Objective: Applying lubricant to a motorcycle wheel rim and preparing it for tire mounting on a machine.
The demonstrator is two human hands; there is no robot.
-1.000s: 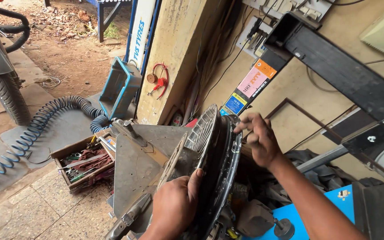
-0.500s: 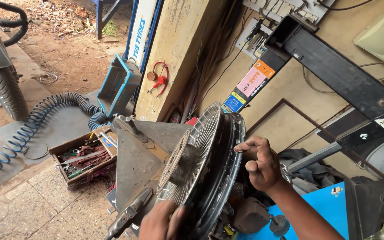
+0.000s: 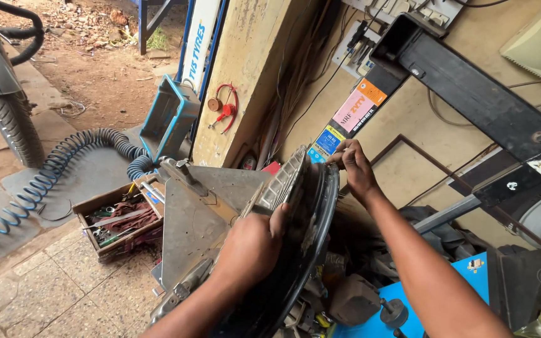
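Both hands, left hand [image 3: 248,250] and right hand [image 3: 353,168], have fingers clamped on the wheel [image 3: 305,231] mid-frame, so turn it slowly and evenly.

The left hand [image 3: 250,245] grips the near edge of a black wheel rim [image 3: 308,250] standing upright on a grey metal machine [image 3: 195,219], while the right hand [image 3: 353,168] holds its top edge. A box of tools [image 3: 115,220] sits on the floor beside a coiled blue hose [image 3: 51,169].
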